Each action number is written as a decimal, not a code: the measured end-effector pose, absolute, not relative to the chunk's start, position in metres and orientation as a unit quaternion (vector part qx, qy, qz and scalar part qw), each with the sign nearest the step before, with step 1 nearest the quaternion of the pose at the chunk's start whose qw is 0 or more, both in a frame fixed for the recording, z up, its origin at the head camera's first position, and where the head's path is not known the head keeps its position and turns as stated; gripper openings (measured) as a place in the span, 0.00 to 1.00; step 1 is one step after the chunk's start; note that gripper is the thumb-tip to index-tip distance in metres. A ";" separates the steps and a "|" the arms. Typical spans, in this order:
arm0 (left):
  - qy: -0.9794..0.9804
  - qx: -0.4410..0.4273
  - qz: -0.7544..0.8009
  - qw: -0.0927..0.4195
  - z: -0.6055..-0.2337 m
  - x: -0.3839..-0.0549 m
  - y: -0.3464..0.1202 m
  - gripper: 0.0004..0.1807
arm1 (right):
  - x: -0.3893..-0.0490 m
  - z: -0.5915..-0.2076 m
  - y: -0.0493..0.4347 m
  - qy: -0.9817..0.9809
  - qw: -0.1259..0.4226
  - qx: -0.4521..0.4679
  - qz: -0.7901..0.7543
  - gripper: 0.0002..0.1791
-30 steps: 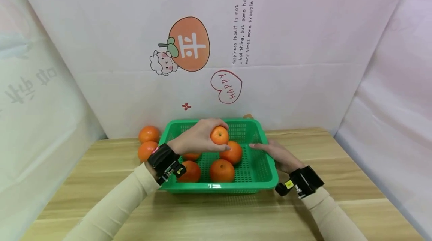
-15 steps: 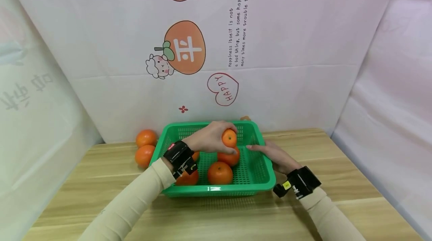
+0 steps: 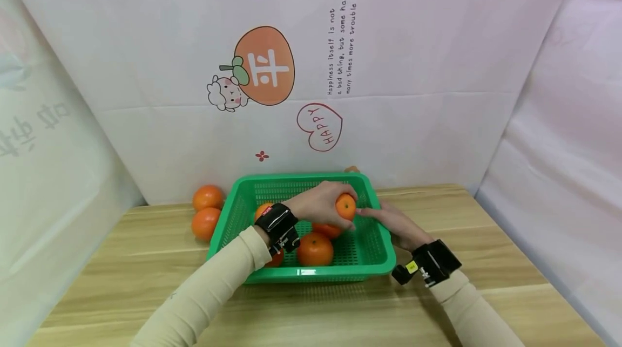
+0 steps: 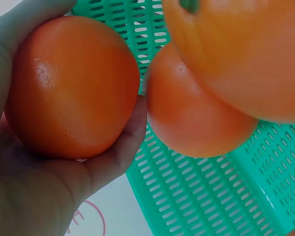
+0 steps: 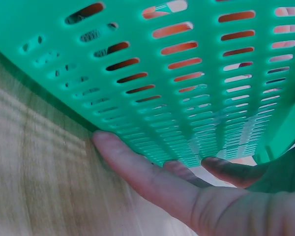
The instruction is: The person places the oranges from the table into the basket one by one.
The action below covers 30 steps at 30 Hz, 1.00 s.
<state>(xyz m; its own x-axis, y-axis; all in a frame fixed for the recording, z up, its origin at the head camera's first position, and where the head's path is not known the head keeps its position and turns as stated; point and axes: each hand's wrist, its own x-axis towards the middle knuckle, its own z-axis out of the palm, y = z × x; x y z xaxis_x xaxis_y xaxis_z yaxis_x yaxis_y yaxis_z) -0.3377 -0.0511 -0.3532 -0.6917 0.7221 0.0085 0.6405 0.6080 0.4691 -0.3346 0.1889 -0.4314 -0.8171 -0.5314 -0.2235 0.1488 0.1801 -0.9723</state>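
My left hand (image 3: 318, 204) grips an orange (image 3: 346, 206) over the right half of a green plastic basket (image 3: 306, 271). Fingers and thumb wrap the held fruit in the left wrist view. Below it in the basket lie several more oranges, among them a front orange (image 3: 315, 250) and one partly covered by the left hand. My right hand (image 3: 405, 225) holds the basket's right side, its thumb over the rim and its fingers (image 5: 142, 177) along the outside of the slotted wall, low near the tabletop.
Two oranges, a rear one (image 3: 208, 197) and a nearer one (image 3: 205, 223), lie on the wooden table (image 3: 146, 260) left of the basket. A printed white cloth (image 3: 413, 136) hangs right behind the basket, and more white cloth stands on both sides.
My left hand has carried its orange rightward across the basket, close to the right thumb. The right hand has stayed at the basket's right side. The view has shifted slightly.
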 end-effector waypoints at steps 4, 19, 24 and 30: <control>0.895 0.387 0.209 0.079 -0.352 -0.339 -0.046 0.32 | -0.335 -0.430 0.191 0.721 0.268 -0.126 -0.626 0.39; 0.923 0.355 0.113 0.091 -0.341 -0.330 -0.031 0.31 | -0.335 -0.432 0.193 0.718 0.267 -0.137 -0.628 0.38; 0.928 0.353 0.082 0.080 -0.344 -0.332 -0.024 0.29 | -0.333 -0.432 0.194 0.718 0.264 -0.137 -0.629 0.34; 0.936 0.340 0.020 0.087 -0.363 -0.338 -0.023 0.37 | -0.330 -0.432 0.191 0.720 0.259 -0.134 -0.630 0.37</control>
